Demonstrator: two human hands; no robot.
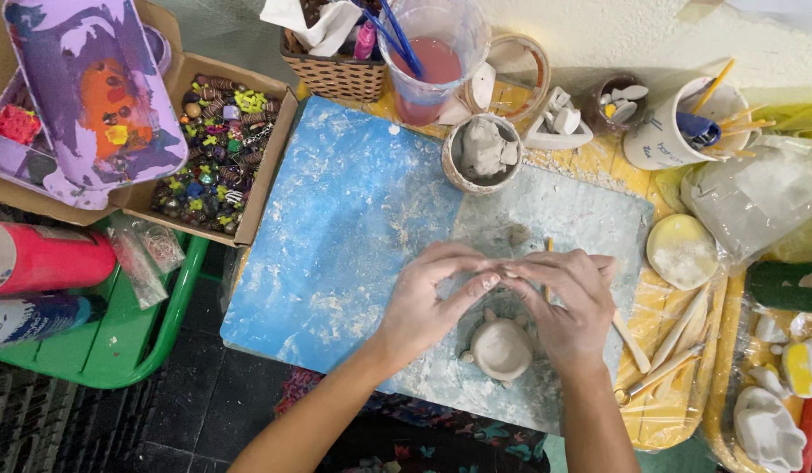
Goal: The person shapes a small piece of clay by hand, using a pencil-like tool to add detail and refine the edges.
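My left hand [432, 293] and my right hand [568, 298] meet fingertip to fingertip above a blue work board [336, 236]. Between the fingertips they pinch a small bit of pale clay [504, 270]; most of it is hidden by the fingers. Below the hands, between the wrists, sits a small round clay figure [500, 349] with little knobs around it. A thin wooden stick [549, 250] pokes out beside my right hand's fingers.
A bowl of clay lumps [483, 151] stands behind the hands. Further back are a water cup with brushes [432, 57], a basket [336, 74] and a tool cup [673, 127]. A box of beads [215, 144] lies left. Wooden modelling tools [677, 337] lie right.
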